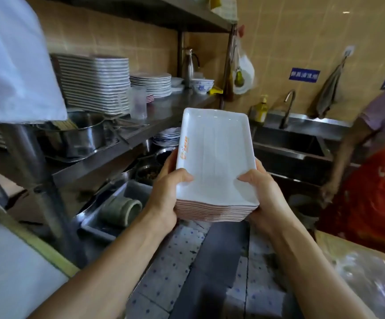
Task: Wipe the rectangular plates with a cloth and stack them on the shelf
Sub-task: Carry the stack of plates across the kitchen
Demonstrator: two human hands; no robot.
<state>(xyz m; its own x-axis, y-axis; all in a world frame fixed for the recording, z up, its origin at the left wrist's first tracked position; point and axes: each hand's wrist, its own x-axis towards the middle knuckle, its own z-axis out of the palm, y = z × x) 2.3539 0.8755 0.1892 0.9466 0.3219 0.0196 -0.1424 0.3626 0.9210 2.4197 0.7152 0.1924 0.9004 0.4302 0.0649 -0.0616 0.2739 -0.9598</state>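
Two bare forearms reach in from the near edge, and between them the left hand (163, 194) and the right hand (265, 194) carry a stack of white rectangular plastic plates (216, 162) in mid-air, above the spotted floor. Each grip is closed on the near end of the stack: thumbs lie on the top plate's near corners, fingers curl under the pile.

Left of the hands runs the long stainless-steel shelf (163, 111), the largest thing in reach, with a lower tier beneath it. On its far-left part stands a tall pile of grey-edged rectangular trays (94, 81); right of that sits a lower pile of round white plates (151, 84), then blue-patterned bowls (201, 85).

As for progress, no cloth is visible in either hand, so I judge the wiping of this batch finished and the carrying under way; setting the stack down on the shelf is what remains.

The carried plates are shallow, with rounded corners and raised rims. An orange logo (183, 147) runs along the top plate's left rim, and thin reddish edges show down the near side of the stack. Its top face looks clean and dry.
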